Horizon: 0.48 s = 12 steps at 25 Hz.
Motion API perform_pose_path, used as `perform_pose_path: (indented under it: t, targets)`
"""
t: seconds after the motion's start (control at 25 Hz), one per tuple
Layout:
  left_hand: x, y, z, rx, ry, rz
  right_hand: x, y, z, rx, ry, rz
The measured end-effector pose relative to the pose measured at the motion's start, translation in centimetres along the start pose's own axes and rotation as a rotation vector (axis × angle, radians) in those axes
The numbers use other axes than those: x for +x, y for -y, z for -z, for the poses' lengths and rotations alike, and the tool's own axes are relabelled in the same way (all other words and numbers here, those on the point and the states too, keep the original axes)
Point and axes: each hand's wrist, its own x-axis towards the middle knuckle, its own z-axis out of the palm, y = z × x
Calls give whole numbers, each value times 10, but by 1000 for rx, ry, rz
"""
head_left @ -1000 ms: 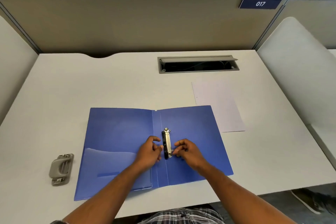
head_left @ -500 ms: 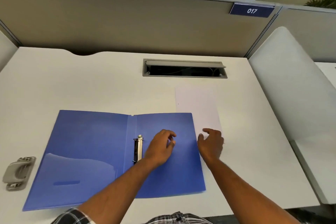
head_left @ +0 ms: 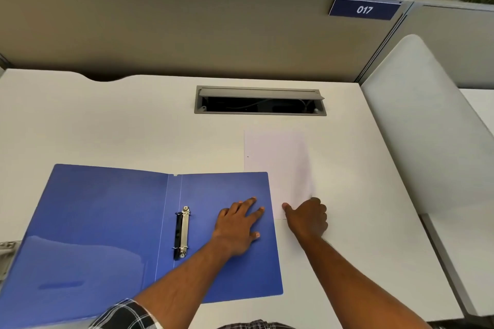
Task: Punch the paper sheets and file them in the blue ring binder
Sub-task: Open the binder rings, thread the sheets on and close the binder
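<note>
Right, head view, line by line.
Binder: the blue ring binder (head_left: pixel 112 224) lies open flat on the white worktop (head_left: pixel 107 120), covers spread left and right, inside faces up.
Ring mechanism: the metal ring mechanism (head_left: pixel 182 232) sits just right of the spine fold, toward the near end; whether the rings are open or closed is too small for me to tell.
Left hand: my left hand (head_left: pixel 239 224) rests palm down on the binder's right cover, fingers (head_left: pixel 254 201) straight and spread, holding nothing.
Paper: the paper sheets (head_left: pixel 278 163) lie on the worktop just right of the binder, their near left edge running along the binder's right edge; how many sheets, I can't say.
Right hand: my right hand (head_left: pixel 307 218) is at the near end of the paper, thumb on top of the sheet, the other fingers curled at the sheet's right corner; that edge looks blurred, and I can't tell whether I grip it.
Punch: a grey hole punch (head_left: pixel 6 254) shows only partly at the left edge, near the binder's left cover.
Far side: a cable slot (head_left: pixel 260 100) with its lid tipped up, beyond the paper.
Partition: a sign (head_left: pixel 365 9) reading 017 on the wall behind.
</note>
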Motion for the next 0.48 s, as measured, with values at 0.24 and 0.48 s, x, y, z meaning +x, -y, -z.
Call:
perform_pose_path:
  t: [0.24, 0.48]
  targets:
    - [-1, 1, 1, 0, 23, -11, 12, -8, 20, 560, 69, 34]
    - [-2, 5, -1, -4, 43, -33, -5, -19, 35, 547, -139, 189]
